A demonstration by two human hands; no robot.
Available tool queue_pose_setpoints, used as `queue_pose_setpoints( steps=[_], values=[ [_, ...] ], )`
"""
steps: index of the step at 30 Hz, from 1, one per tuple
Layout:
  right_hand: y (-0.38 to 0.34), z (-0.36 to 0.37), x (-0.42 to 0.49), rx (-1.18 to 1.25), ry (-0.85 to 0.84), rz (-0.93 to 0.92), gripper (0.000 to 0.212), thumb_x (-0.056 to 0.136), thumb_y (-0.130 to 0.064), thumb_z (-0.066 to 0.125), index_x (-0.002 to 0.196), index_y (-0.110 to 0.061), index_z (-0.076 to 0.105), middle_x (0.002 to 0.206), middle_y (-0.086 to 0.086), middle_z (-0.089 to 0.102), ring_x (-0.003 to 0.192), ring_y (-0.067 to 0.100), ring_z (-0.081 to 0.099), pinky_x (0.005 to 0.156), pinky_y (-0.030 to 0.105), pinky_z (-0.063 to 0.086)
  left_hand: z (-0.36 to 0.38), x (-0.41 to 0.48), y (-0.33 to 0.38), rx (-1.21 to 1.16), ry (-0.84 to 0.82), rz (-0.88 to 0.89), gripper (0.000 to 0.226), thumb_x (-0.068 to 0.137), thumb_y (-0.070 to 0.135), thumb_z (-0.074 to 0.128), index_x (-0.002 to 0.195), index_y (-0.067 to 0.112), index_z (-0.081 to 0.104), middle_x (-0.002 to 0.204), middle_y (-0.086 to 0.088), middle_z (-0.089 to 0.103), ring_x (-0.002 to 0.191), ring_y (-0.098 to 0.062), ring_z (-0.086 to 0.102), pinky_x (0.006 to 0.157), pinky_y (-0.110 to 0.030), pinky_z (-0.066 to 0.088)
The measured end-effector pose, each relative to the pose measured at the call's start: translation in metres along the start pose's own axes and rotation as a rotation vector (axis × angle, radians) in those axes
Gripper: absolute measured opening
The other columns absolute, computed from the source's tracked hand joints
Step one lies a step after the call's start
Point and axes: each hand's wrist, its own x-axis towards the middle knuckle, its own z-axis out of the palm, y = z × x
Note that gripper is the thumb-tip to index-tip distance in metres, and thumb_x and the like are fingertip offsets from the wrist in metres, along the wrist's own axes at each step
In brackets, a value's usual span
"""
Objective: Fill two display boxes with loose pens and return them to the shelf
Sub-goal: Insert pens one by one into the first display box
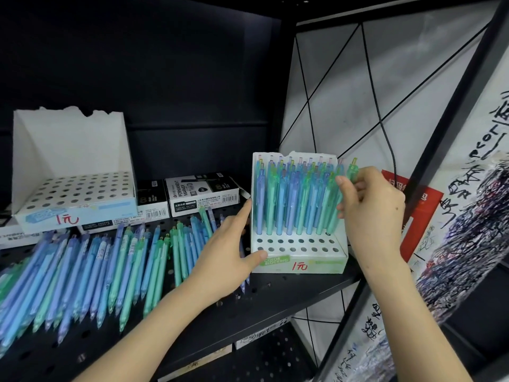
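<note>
A white display box (298, 264) stands at the shelf's right end, its back rows full of upright blue and green pens and its two front rows of holes bare. My right hand (371, 213) pinches a green pen (352, 170) at the box's right rear corner. My left hand (234, 244) rests against the box's left side, forefinger up along the wall, thumb on the front corner. A second white display box (74, 194) with all holes bare sits at the back left. Several loose pens (96, 268) lie spread over the shelf.
Black and white marker cartons (202, 197) lie behind the loose pens. The black perforated shelf (289, 293) ends just right of the filled box at a slanted black frame post (440, 150). A red sign (418, 216) and scribbled white paper (468, 230) hang to the right.
</note>
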Motion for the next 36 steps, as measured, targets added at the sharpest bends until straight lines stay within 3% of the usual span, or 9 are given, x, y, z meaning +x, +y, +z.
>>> queue_pose_setpoints(
  steps=[6,11,16,21,24,28,30,33,36],
  values=[
    [-0.001,0.008,-0.014,-0.043,0.049,-0.030,0.024,0.087,-0.024,0.064,0.075,-0.004,0.060,0.060,0.006,0.058,0.055,0.026,0.055,0.058,0.044,0.049,0.001,0.001,-0.003,-0.014,-0.005,-0.002,0.091,0.086,0.032,0.064,0.140,0.055,-0.005,0.136,0.019,0.031,0.113,-0.014,0.053,0.100,-0.034,0.043],
    [-0.001,0.009,-0.015,-0.017,0.057,0.028,0.021,0.087,-0.026,0.064,0.081,-0.006,0.065,0.065,0.006,0.060,0.057,0.024,0.055,0.059,0.043,0.049,0.003,0.003,-0.006,-0.090,-0.007,-0.007,0.090,0.085,0.026,0.066,0.133,0.061,-0.002,0.137,0.017,0.033,0.131,-0.007,0.036,0.105,-0.039,0.039],
    [0.005,0.010,-0.017,-0.005,-0.018,0.130,0.019,0.094,-0.018,0.052,0.094,-0.004,0.066,0.073,0.010,0.064,0.060,0.025,0.059,0.065,0.042,0.050,0.002,0.003,-0.005,-0.099,0.000,-0.002,0.090,0.085,0.025,0.066,0.131,0.064,-0.001,0.124,0.023,0.034,0.125,-0.002,0.039,0.104,-0.037,0.040],
    [0.001,0.011,-0.022,-0.143,-0.034,0.172,0.022,0.094,-0.017,0.052,0.104,-0.002,0.065,0.095,0.013,0.058,0.069,0.016,0.043,0.067,0.026,0.030,0.002,0.003,-0.004,-0.108,0.000,-0.013,0.089,0.085,0.025,0.066,0.135,0.060,0.001,0.127,0.023,0.034,0.126,-0.001,0.038,0.104,-0.037,0.041],
    [-0.001,0.009,-0.022,-0.169,-0.048,0.183,0.025,0.094,-0.018,0.052,0.109,-0.002,0.064,0.102,0.014,0.056,0.069,0.020,0.047,0.066,0.026,0.031,0.003,0.003,-0.004,-0.103,0.006,-0.009,0.089,0.085,0.024,0.066,0.136,0.059,0.002,0.125,0.022,0.035,0.124,-0.001,0.040,0.103,-0.035,0.041],
    [-0.017,0.003,-0.026,-0.153,0.069,0.098,0.024,0.092,-0.015,0.054,0.112,-0.005,0.062,0.102,0.012,0.056,0.069,0.021,0.052,0.061,0.027,0.035,0.000,0.005,-0.003,-0.105,0.000,-0.011,0.086,0.083,0.025,0.068,0.132,0.060,0.007,0.129,0.020,0.037,0.123,-0.002,0.042,0.101,-0.033,0.043],
    [-0.033,0.002,-0.033,-0.078,0.124,-0.002,0.021,0.091,-0.014,0.056,0.108,-0.007,0.064,0.094,0.006,0.057,0.060,0.016,0.051,0.053,0.018,0.033,-0.005,0.004,-0.003,-0.110,0.028,-0.009,0.078,0.083,0.025,0.068,0.135,0.053,0.018,0.131,0.017,0.041,0.119,0.000,0.044,0.096,-0.022,0.045],
    [-0.058,0.015,-0.049,0.077,-0.029,-0.135,0.021,0.090,-0.023,0.051,0.099,-0.012,0.066,0.086,-0.002,0.058,0.060,0.007,0.049,0.057,0.008,0.032,-0.022,-0.005,-0.008,-0.075,0.146,-0.016,0.057,0.085,0.025,0.065,0.133,0.040,0.038,0.127,0.016,0.046,0.111,0.006,0.045,0.083,-0.008,0.041],
    [-0.082,0.048,-0.068,0.136,-0.320,-0.233,0.027,0.088,-0.031,0.048,0.096,-0.014,0.068,0.083,-0.004,0.061,0.061,0.005,0.049,0.055,0.012,0.037,-0.053,-0.031,-0.024,0.022,0.282,-0.048,0.040,0.086,0.026,0.063,0.120,0.042,0.048,0.120,0.017,0.050,0.109,0.005,0.048,0.085,-0.011,0.042]
  ],
)
